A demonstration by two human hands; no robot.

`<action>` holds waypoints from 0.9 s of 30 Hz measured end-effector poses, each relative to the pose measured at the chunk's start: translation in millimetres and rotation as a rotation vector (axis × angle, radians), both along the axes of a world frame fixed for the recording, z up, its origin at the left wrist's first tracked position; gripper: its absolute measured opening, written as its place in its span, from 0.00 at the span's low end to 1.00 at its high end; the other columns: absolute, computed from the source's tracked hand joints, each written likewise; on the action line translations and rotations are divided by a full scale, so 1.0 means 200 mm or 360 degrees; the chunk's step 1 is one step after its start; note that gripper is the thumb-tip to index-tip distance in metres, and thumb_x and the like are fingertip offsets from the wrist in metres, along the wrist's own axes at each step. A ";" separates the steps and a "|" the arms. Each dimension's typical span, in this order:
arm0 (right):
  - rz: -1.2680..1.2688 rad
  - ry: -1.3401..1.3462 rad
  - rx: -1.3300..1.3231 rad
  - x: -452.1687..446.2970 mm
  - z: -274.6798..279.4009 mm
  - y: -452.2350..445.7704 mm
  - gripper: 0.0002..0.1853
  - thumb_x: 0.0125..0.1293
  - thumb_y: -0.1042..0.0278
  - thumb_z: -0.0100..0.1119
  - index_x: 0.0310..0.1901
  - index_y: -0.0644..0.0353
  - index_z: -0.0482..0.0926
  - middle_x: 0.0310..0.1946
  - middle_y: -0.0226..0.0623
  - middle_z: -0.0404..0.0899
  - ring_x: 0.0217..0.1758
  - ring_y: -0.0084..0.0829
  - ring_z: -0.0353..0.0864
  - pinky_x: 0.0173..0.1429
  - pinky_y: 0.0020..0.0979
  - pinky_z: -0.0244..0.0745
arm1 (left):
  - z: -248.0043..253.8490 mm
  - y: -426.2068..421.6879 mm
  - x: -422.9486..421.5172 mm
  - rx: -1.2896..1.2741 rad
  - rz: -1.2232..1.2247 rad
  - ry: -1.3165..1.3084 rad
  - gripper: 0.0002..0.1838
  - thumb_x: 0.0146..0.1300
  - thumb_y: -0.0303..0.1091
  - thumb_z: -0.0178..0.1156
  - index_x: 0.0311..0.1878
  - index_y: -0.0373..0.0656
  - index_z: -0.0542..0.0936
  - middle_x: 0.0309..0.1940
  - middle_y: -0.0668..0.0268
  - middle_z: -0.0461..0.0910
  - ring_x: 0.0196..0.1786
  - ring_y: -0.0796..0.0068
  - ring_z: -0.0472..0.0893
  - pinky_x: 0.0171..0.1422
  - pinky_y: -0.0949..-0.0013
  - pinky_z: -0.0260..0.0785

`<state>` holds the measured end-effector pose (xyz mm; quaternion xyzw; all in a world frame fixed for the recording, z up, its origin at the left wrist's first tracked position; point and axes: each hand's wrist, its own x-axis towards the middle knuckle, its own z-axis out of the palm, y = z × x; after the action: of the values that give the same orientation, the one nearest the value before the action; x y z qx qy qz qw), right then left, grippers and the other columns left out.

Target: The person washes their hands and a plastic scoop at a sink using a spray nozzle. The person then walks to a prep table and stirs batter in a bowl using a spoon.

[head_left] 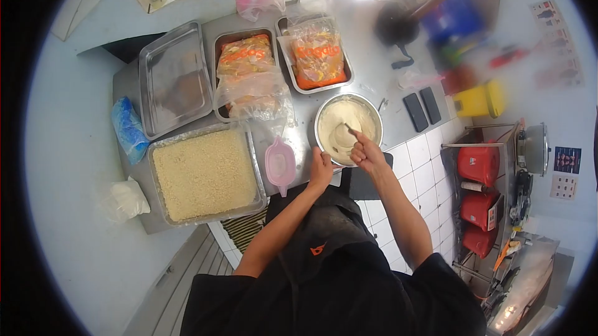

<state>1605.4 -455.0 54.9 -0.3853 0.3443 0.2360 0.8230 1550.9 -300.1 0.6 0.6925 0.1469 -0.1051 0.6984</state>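
Observation:
A round metal bowl (318, 125) of pale, creamy batter (356, 111) stands at the table's near edge. My left hand (322, 168) is closed at the bowl's lower left rim, thumb up along the side. Over the near right part of the bowl, my right hand (367, 152) is closed around a thin metal spoon (349, 128); its lower end is in the batter, so its shape is hidden. A pink plastic strainer-like cup (280, 164) with a handle lies left of the bowl.
A tray of pale crumbs (205, 174) sits at left, below a bare metal tray (176, 80). Behind stand two trays with orange-printed bags (249, 55) (317, 55). Two phones (415, 112) (430, 105) lie right of the bowl. A rack with red containers (478, 164) stands farther right.

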 end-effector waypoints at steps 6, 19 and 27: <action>0.0658 -0.0460 -0.1608 -0.10 0.16 -0.16 0.16 0.75 0.62 0.49 0.56 0.60 0.79 0.21 0.32 0.74 0.18 0.24 0.70 0.25 0.28 0.66 | -0.10 -0.02 -0.01 -0.0327 0.0049 0.0096 0.10 0.75 0.33 0.41 0.42 0.34 0.61 0.36 0.49 0.72 0.37 0.57 0.84 0.35 0.62 0.83; 0.0756 -0.0875 -0.2762 -0.41 0.73 -0.07 0.15 0.72 0.66 0.51 0.58 0.53 0.78 0.24 0.51 0.80 0.26 0.46 0.83 0.32 0.40 0.74 | -0.12 -0.03 -0.01 -0.0552 0.0074 0.0215 0.09 0.75 0.33 0.41 0.42 0.36 0.61 0.38 0.60 0.66 0.41 0.71 0.75 0.41 0.65 0.84; 0.1224 -0.0489 -0.2947 -0.40 0.11 0.08 0.14 0.69 0.64 0.50 0.52 0.51 0.79 0.26 0.52 0.81 0.30 0.56 0.82 0.36 0.55 0.75 | -0.15 -0.02 -0.01 -0.0542 0.0063 0.0280 0.07 0.74 0.32 0.43 0.42 0.38 0.61 0.39 0.60 0.64 0.43 0.71 0.74 0.45 0.63 0.83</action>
<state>1525.2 -439.2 77.1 -0.9826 0.1351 0.0731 0.1044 1549.1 -304.3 -29.6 0.5494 0.2009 -0.1749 0.7920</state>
